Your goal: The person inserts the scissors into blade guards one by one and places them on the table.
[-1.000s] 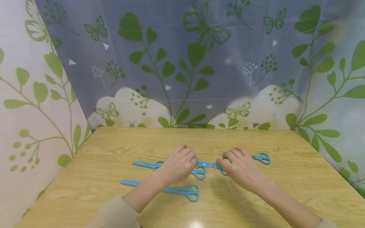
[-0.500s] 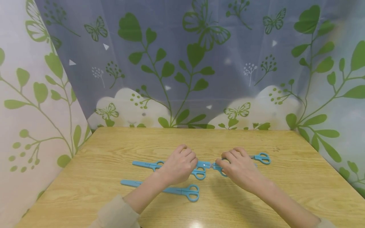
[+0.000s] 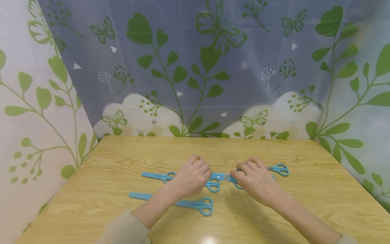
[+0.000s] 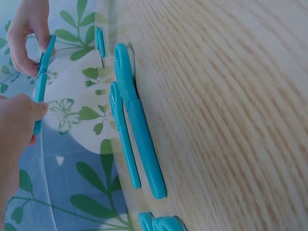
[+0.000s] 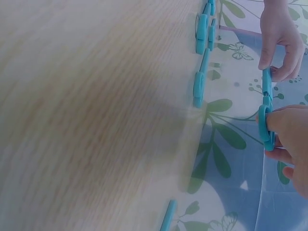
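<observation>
Both hands work on one pair of blue scissors above the wooden table. My left hand (image 3: 191, 176) grips its blue blade cover (image 3: 217, 176), fingers curled round it in the left wrist view. With thumb and fingers my right hand (image 3: 257, 181) pinches the looped handles (image 3: 235, 182). Between cover and handles a short stretch of bare metal shows, the rest of the blades lying inside the cover. Beyond the right hand lies another pair of scissors (image 3: 280, 169) with some bare blade showing. A slim blue piece (image 5: 168, 214) is partly visible on the table in the right wrist view.
Several covered blue scissors lie in two rows at left, including one at the back (image 3: 156, 176) and one in front (image 3: 206, 206). The left forearm hides part of the front row. A leaf-patterned curtain (image 3: 195, 67) stands behind the table (image 3: 137, 149).
The right hand has shifted very slightly left with the handles, and the gap to the cover looks a little narrower. The left hand has stayed in place.
</observation>
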Available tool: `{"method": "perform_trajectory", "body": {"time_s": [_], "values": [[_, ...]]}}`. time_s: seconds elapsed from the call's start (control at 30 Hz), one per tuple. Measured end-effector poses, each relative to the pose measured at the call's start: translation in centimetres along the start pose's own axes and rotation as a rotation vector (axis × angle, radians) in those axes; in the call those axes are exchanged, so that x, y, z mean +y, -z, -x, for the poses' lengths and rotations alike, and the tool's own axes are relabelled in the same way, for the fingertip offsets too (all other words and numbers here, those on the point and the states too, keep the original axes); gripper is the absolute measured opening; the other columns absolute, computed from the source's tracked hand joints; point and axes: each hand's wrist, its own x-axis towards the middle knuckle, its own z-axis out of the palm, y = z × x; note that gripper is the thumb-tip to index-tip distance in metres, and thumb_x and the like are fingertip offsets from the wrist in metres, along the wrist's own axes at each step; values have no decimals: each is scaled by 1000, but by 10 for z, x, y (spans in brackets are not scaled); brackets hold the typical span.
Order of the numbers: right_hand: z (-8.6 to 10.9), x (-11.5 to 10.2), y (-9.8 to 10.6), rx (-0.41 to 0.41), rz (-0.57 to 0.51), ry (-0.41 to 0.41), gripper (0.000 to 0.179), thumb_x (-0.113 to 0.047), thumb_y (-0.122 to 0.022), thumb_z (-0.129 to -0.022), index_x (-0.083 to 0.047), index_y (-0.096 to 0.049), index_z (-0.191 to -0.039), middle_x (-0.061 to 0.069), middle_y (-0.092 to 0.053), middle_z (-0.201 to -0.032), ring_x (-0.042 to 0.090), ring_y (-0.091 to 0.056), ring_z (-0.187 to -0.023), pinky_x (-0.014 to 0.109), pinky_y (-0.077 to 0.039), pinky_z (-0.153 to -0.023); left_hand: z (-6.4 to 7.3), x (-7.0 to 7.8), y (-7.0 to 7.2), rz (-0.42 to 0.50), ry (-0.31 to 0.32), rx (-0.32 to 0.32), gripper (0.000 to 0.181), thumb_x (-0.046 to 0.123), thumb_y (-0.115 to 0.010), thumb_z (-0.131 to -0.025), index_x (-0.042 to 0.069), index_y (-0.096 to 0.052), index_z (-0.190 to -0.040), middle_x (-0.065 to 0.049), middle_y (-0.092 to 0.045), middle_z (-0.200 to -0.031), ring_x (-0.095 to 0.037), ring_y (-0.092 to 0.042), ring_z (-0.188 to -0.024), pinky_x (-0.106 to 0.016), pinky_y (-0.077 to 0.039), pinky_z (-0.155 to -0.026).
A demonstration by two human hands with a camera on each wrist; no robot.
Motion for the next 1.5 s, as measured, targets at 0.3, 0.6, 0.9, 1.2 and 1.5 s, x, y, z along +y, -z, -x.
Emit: {"method": "perform_trajectory", "body": {"time_s": [0.3, 0.6, 0.9, 1.2, 1.5], "values": [[0, -1, -1, -5, -11, -4, 41, -8, -86, -56, -14, -63, -90, 6, -63, -87, 25, -60, -83, 45, -46, -81, 0, 1, 0, -2, 1, -27, 10, 8, -61, -78, 13, -69, -81, 4, -64, -81, -14, -58, -80, -33, -44, -89], [1, -2, -3, -8, -8, -5, 41, -9, -85, -56, -14, -64, -90, 6, -62, -87, 25, -60, -82, 45, -46, -81, 1, 4, -1, 4, 7, -43, 10, 9, -61, -79, 14, -69, -82, 4, -64, -82, -13, -58, -81, -32, -43, -90], [0, -1, -2, 22, 2, 7, 39, -6, -84, -57, -13, -64, -89, 6, -62, -85, 25, -60, -80, 46, -46, -80, -2, 4, -1, 5, 3, -59, 11, 9, -60, -80, 14, -69, -83, 4, -64, -84, -14, -59, -84, -32, -43, -91], [-2, -1, -2, 15, -2, 11, 38, -8, -83, -59, -14, -64, -90, 6, -63, -87, 24, -61, -79, 46, -46, -81, -4, 4, 1, 29, 9, -103, 14, 8, -60, -80, 14, -70, -86, 4, -65, -86, -15, -59, -88, -35, -42, -94], [-2, -1, -3, -9, -8, -1, 36, -7, -83, -60, -15, -64, -89, 5, -63, -86, 24, -60, -79, 46, -46, -82, -4, 6, -1, 4, 6, -124, 14, 10, -60, -80, 15, -70, -88, 4, -66, -88, -14, -60, -88, -35, -42, -94]]}}
